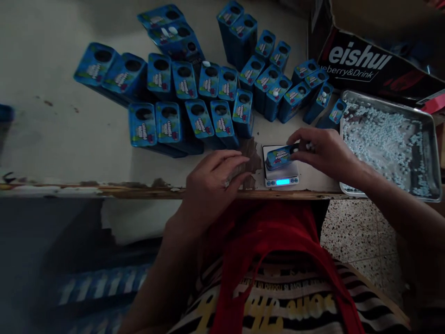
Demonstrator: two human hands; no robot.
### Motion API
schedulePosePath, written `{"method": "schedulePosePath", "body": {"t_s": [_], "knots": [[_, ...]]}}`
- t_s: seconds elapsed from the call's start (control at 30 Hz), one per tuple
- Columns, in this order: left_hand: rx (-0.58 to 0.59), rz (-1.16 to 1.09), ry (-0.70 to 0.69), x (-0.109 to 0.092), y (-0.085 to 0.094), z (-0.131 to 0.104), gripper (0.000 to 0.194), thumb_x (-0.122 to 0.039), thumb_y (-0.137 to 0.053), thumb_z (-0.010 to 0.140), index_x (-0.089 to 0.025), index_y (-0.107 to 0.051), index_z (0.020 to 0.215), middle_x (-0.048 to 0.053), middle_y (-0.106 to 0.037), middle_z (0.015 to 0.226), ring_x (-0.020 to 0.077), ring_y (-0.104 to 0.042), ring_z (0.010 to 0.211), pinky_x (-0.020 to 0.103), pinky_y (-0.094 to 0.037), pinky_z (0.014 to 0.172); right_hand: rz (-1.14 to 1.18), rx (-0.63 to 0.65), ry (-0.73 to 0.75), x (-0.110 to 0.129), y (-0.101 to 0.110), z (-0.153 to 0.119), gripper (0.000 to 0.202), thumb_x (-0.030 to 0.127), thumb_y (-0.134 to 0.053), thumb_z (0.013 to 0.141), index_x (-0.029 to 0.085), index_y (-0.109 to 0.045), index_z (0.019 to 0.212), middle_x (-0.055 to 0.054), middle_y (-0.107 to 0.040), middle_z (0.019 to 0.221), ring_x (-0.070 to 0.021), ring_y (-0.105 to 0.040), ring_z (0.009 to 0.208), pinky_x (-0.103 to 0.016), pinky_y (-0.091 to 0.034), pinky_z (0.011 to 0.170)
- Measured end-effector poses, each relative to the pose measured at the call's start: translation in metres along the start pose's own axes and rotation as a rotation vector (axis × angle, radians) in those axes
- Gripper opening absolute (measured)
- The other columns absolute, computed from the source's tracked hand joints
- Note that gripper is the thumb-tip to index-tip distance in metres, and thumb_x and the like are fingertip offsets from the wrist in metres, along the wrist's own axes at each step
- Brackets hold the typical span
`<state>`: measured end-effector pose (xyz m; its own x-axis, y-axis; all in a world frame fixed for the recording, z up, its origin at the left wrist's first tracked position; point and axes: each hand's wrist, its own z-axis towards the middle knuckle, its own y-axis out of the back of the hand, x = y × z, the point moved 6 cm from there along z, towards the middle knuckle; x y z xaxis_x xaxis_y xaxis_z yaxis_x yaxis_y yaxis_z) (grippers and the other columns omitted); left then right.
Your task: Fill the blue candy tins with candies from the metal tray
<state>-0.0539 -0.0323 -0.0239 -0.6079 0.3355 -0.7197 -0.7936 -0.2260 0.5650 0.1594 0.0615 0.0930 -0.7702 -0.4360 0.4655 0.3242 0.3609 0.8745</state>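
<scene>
Logging remotely: right hand [321,147] grips a few white pellets [309,146] right up against the blue tin [278,158], which sits on the digital scale [283,176]. Left hand [212,178] half-curled near the scale; I can't tell if it holds anything. I'd feed pellets singly, then lift clear so the display [282,182] reads true.

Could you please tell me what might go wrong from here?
Pellets at the right hand could miss the opening of the blue candy container and drop onto the digital scale.
The metal tray sits at the table's front edge, beneath the right forearm, so a bump might spill it.
Loose white pieces atop some containers may roll off.
</scene>
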Motion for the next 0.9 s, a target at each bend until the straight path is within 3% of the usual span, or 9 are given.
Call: {"method": "schedulePosePath", "body": {"t_s": [0.27,0.43,0.57,0.63,0.77,0.83,0.9], "knots": [[-0.02,0.016,-0.011,0.002,0.011,-0.004,0.021,-0.024,-0.07,0.103,-0.034,-0.078,0.12,0.006,-0.08,0.131,0.029,-0.078,0.123,0.044,-0.065,0.106,-0.344,0.072,0.063,0.029,0.006,0.004,0.019,0.01,-0.07,0.089,0.024,-0.082,0.095,-0.004,-0.076,0.095,-0.0185,-0.064,0.08,-0.033,-0.043,0.074],[-0.022,0.038,0.004,0.01,0.016,-0.003,0.019,-0.026,-0.071,0.103,-0.035,-0.079,0.119,0.006,-0.079,0.133,0.0291,-0.078,0.123,0.044,-0.066,0.104,-0.275,0.011,0.073,0.033,0.016,0.004,0.013,0.017,-0.075,0.091,0.025,-0.083,0.097,-0.005,-0.077,0.098,-0.0219,-0.071,0.09,-0.034,-0.05,0.077],[-0.052,0.018,-0.059,0.011,0.02,-0.003,0.022,-0.027,-0.071,0.104,-0.036,-0.079,0.123,0.005,-0.079,0.132,0.0305,-0.079,0.121,0.047,-0.067,0.103,-0.289,-0.185,-0.021,-0.008,0.032,0.006,0.013,0.021,-0.07,0.096,0.022,-0.082,0.1,-0.007,-0.081,0.098,-0.0242,-0.073,0.091,-0.038,-0.056,0.085],[-0.083,0.03,-0.113,0.011,0.021,-0.003,0.022,-0.027,-0.072,0.105,-0.035,-0.078,0.125,0.005,-0.079,0.13,0.0294,-0.08,0.117,0.046,-0.068,0.102,-0.315,-0.215,-0.055,-0.04,0.026,0.012,0.018,0.019,-0.065,0.098,0.02,-0.082,0.102,-0.008,-0.081,0.096,-0.0254,-0.074,0.093,-0.038,-0.056,0.087],[-0.111,0.104,-0.155,0.011,0.021,-0.005,0.023,-0.024,-0.072,0.105,-0.035,-0.076,0.125,0.004,-0.08,0.124,0.0276,-0.081,0.112,0.045,-0.069,0.099,-0.416,-0.077,0.018,-0.09,-0.013,0.029,0.034,0.015,-0.055,0.103,0.016,-0.08,0.126,-0.015,-0.08,0.119,-0.0265,-0.075,0.103,-0.037,-0.057,0.089],[-0.096,0.135,-0.145,0.012,0.021,-0.005,0.023,-0.024,-0.072,0.105,-0.035,-0.075,0.125,0.004,-0.08,0.123,0.0278,-0.081,0.112,0.046,-0.069,0.1,-0.473,0.036,0.116,-0.101,-0.032,0.035,0.04,0.016,-0.052,0.106,0.017,-0.076,0.138,-0.017,-0.076,0.133,-0.0273,-0.073,0.112,-0.036,-0.056,0.09],[-0.081,0.145,-0.133,0.012,0.02,-0.006,0.022,-0.024,-0.072,0.105,-0.036,-0.075,0.124,0.003,-0.081,0.123,0.0278,-0.081,0.112,0.046,-0.068,0.1,-0.516,0.129,0.2,-0.107,-0.045,0.037,0.04,0.016,-0.049,0.108,0.02,-0.076,0.137,-0.016,-0.074,0.134,-0.0276,-0.07,0.117,-0.036,-0.055,0.091]]}}
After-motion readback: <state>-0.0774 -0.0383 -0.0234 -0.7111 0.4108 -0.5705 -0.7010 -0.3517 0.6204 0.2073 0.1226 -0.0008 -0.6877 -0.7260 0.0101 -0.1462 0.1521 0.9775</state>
